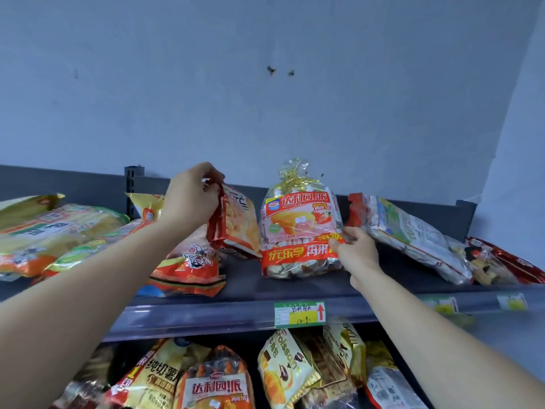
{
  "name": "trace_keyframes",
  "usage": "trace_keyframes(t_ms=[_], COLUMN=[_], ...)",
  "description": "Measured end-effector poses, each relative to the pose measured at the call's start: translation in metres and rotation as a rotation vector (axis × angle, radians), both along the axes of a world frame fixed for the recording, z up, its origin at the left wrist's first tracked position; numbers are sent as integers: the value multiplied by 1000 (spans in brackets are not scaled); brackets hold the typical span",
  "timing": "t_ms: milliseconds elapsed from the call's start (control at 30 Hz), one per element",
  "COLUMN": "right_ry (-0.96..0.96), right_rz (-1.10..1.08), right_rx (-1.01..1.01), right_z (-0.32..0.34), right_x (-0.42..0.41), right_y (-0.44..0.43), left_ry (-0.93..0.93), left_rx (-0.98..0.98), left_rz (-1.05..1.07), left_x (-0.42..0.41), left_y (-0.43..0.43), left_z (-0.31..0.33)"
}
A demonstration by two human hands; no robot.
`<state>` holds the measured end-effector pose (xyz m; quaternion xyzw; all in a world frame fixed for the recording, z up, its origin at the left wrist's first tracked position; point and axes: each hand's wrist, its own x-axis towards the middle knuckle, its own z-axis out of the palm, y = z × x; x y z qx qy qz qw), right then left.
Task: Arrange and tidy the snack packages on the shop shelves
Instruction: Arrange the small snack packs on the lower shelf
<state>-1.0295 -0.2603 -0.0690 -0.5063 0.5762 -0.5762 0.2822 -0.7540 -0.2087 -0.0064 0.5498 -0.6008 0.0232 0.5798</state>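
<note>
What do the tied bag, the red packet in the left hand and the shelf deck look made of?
Tied bag: clear glossy plastic film; contents show through. Red packet: shiny printed film, likely plastic; crinkled edge glints. Shelf deck: dark grey, matt, probably painted metal; flat, rigid.

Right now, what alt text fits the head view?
On the top shelf, the left hand pinches an orange-red snack packet by its top edge while the right hand grips the side of an upright ribbon-tied pie bag.

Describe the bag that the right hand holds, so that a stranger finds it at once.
Look at the top shelf, just above the green price tag. The bag stands upright there; it alone is tied on top with a gold ribbon.
</note>
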Motion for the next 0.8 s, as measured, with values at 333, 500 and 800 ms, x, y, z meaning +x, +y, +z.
trace_keyframes(t_ms=[333, 500, 800], right_ry=[-18, 182, 46], right_rz=[220, 311, 352], right_rx=[147, 199, -122], right_z=[5, 6, 32], right_x=[24, 27, 49], right_y=[-4, 9, 40], left_ry=[136, 405, 571], left_rx=[-25, -139, -138], left_rz=[-48, -120, -243], left_x=[3, -3, -14], left_y=[19, 32, 31], left_z=[-1, 19, 17])
